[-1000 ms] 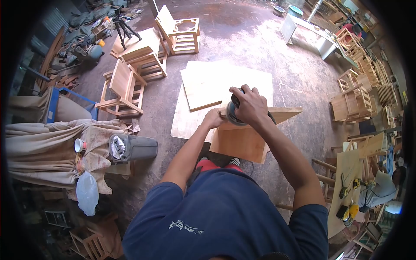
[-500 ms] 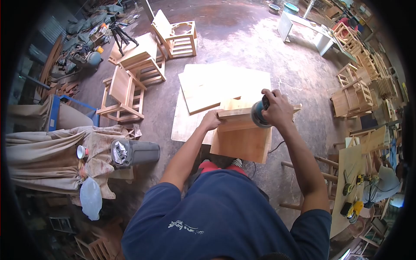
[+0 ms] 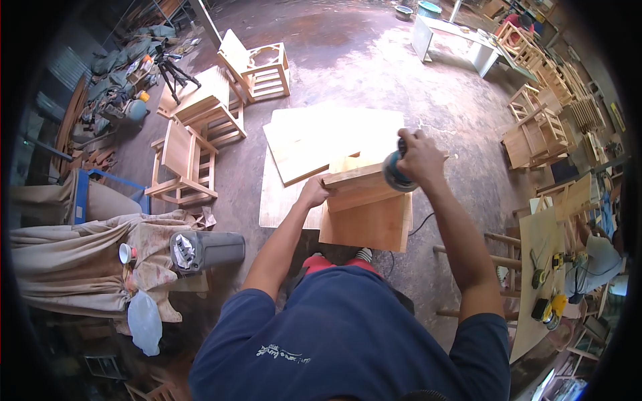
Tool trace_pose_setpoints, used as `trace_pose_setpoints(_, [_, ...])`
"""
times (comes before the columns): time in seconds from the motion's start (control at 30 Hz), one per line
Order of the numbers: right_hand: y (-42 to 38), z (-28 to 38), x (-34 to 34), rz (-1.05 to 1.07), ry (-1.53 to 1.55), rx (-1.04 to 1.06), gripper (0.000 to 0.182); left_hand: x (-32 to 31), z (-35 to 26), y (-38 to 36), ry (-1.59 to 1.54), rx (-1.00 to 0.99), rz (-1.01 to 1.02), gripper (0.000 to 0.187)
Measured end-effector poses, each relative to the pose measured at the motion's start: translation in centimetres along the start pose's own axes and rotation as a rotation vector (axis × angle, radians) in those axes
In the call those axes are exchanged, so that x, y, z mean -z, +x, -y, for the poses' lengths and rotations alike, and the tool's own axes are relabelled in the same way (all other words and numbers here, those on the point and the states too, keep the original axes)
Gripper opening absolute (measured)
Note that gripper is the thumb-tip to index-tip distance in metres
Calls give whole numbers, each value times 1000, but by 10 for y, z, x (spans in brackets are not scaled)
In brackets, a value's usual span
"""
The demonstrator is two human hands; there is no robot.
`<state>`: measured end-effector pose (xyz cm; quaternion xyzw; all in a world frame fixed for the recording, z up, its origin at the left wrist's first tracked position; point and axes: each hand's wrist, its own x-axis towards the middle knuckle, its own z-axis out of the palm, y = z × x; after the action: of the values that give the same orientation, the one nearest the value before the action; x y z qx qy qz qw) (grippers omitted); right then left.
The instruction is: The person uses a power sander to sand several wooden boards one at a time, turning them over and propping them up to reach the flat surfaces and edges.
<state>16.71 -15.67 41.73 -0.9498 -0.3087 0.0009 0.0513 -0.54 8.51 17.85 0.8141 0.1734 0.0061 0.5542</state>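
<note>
My right hand (image 3: 421, 160) is wrapped over the top of a teal and black power sander (image 3: 394, 175), its disc against the long edge of a thick wooden board (image 3: 354, 192). At the board's left end, my left hand (image 3: 313, 192) grips the corner with bent fingers. Below this board, a broad wooden panel (image 3: 364, 227) slopes down toward my feet. A dark cord (image 3: 422, 225) trails across the floor on the right. Behind the work, pale flat sheets (image 3: 294, 157) lie stacked, washed out by bright light.
Wooden chairs (image 3: 180, 157) and a tripod (image 3: 175, 77) stand at left. A grey bin (image 3: 224, 251) sits beside a draped cloth (image 3: 73, 234). At right is a plywood-topped table (image 3: 535, 267) with yellow power tools (image 3: 552, 311); a person (image 3: 595, 257) is beyond it.
The whole view has shifted slightly, moving the chairs and the work leftward. Along the board's edge, the sander has slid a little to the right. My left hand keeps its grip.
</note>
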Motion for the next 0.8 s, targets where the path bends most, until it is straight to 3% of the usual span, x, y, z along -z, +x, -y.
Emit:
trace_pose_setpoints(0.23, [-31, 89, 0, 77, 140, 238, 48, -5, -2, -13, -22, -18, -27, 40])
trace_pose_setpoints(0.4, [-29, 72, -3, 54, 135, 219, 51, -1, 3, -11, -249, -47, 31, 46])
trace_pose_setpoints(0.53, [-25, 33, 3, 34, 128, 126, 53, 26, -95, -13, 497, -118, 116, 49])
trace_pose_setpoints(0.57, [-24, 24, 3, 28, 114, 100, 53, 25, -103, -5, 609, -90, 189, 58])
trace_pose_setpoints(0.67, [-20, -3, 5, 18, 73, 17, 53, -10, -123, 16, 859, -81, 205, 52])
trace_pose_setpoints(0.8, [-9, -45, 8, -22, 25, -79, 51, -52, -123, 14, 937, -167, -37, 34])
